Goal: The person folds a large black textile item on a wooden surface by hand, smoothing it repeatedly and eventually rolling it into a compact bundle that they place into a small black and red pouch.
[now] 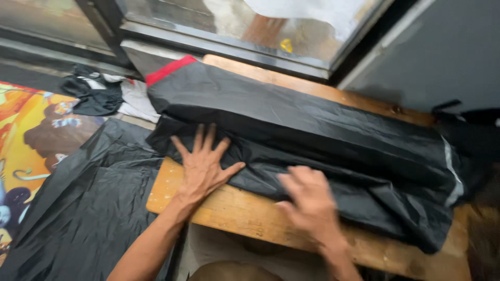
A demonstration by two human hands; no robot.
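Both hands (pixel 205 164) (pixel 310 200) flat on black garment (pixel 312 135), wooden table (pixel 234 213).

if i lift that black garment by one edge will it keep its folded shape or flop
Probably flop: the black garment is thin, creased fabric that drapes over the bench edge. Its sheen suggests it is slippery, so it may slide. It likely feels light; the left hand flattens it with an open palm.

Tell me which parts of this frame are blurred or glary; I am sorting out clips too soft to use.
Head view: the right hand is smeared by motion blur; the left hand, flat on the black garment, is fairly sharp; the garment shows a soft sheen, no hard glare; the window glass looks hazy.
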